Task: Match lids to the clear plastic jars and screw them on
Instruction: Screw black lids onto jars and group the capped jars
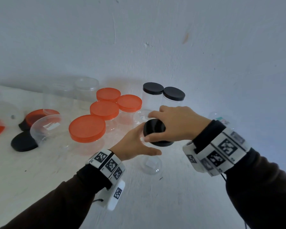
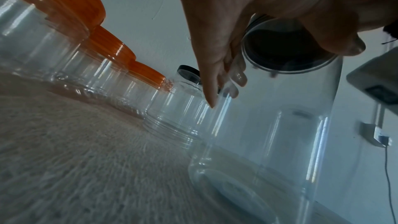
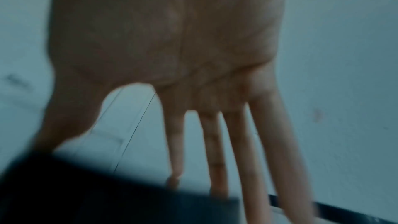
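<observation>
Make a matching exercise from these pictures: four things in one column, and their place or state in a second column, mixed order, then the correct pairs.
Things
1. right hand
2. left hand
3. loose black lid
4. two black-lidded jars

Places or states
A. stand upright at the back near the wall
B. grips the black lid from above
C. holds the clear jar by its side
D. lies flat on the table, far left

Pairs: 1-B, 2-C, 3-D, 4-A
</observation>
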